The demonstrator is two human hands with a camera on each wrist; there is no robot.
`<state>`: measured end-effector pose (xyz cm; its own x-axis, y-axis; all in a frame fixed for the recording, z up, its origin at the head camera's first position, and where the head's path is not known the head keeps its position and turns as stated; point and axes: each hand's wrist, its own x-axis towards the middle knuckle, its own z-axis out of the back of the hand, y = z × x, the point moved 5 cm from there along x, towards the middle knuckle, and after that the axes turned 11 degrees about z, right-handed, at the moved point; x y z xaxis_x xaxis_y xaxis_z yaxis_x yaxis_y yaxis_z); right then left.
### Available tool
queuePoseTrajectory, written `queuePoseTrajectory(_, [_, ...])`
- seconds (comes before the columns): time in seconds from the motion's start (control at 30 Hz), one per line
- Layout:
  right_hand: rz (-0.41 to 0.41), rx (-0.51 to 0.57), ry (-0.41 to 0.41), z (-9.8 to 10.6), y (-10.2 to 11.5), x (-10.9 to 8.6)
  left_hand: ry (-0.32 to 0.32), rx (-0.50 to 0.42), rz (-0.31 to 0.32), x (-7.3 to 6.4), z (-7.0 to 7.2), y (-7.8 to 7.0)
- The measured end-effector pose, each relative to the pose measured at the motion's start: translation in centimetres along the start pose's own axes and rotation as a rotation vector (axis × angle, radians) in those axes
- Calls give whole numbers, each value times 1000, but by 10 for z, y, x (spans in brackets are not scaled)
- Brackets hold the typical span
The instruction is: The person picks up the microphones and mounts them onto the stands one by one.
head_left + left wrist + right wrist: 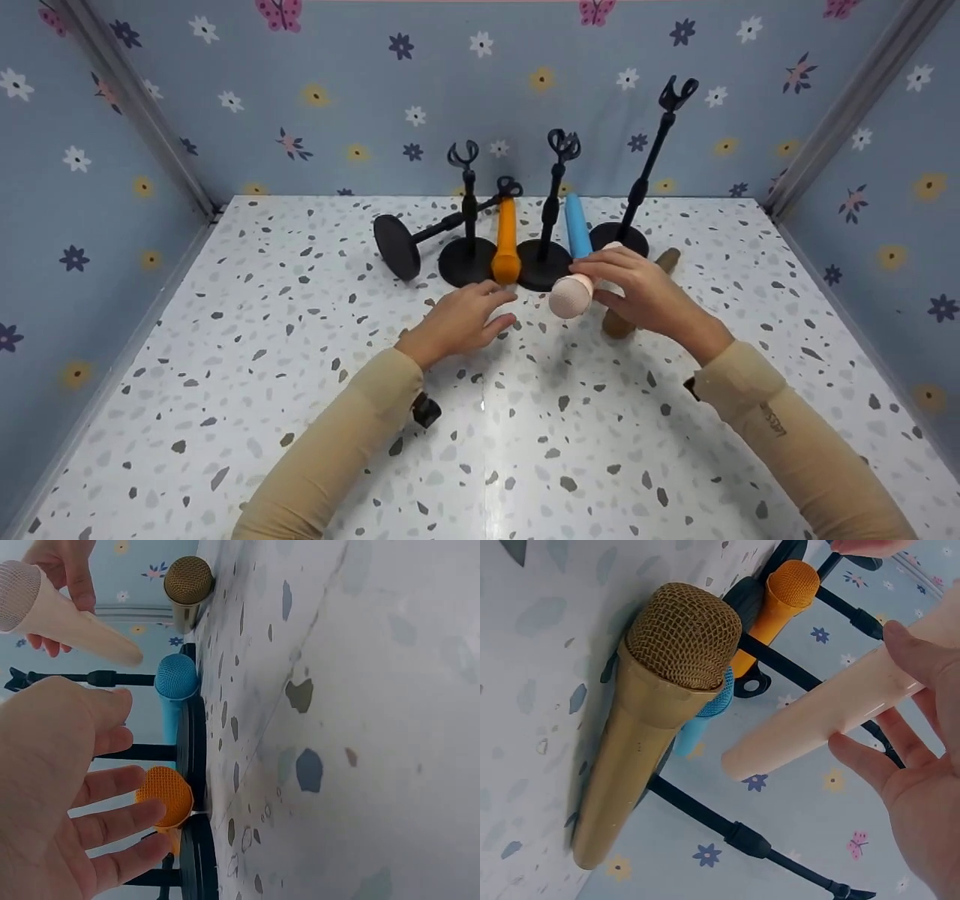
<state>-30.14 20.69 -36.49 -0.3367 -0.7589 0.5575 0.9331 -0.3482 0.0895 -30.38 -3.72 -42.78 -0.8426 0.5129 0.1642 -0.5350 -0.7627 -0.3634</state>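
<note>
My right hand (646, 291) holds a pale pink microphone (571, 297) between thumb and fingers, raised off the tabletop with its mesh head toward me. Beneath that hand, a gold microphone (646, 742) lies on the table, partly covered in the head view. My left hand (459, 321) is empty, its fingers loosely spread just in front of an orange microphone (507, 238). That orange one lies between the round bases of two black stands. A blue microphone (577, 225) lies further right, its near end hidden behind my right fingers.
Three black microphone stands stand upright: a left one (469, 214), a middle one (551, 210) and a taller right one (639, 187). Another stand (396, 247) lies tipped over at the left. Flower-patterned walls (360, 97) enclose the speckled white table (247, 360).
</note>
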Motion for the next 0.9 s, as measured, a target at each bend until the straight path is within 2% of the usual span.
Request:
queuePoseTrajectory(0.1, [-13, 21, -29, 2, -1, -3, 14, -8, 5, 3, -4, -2])
queuePoseTrajectory(0.2, [-41, 43, -48, 5, -2, -7, 35, -48, 37, 7, -8, -5])
queuePoseTrajectory(0.43, [-108, 97, -104, 15, -6, -14, 91, -308, 191, 25, -23, -10])
queuePoseTrajectory(0.57, [-128, 116, -117, 18, -5, -14, 97, -466, 284, 35, -32, -11])
queuePoseTrajectory(0.67, [-139, 123, -125, 18, -5, -15, 87, -552, 328, 44, -38, -11])
queuePoseTrajectory(0.73, [-140, 126, -132, 19, -6, -16, 81, -575, 344, 50, -41, -11])
queuePoseTrajectory(0.9, [-142, 126, -151, 21, -6, -16, 89, -552, 377, 68, -47, -13])
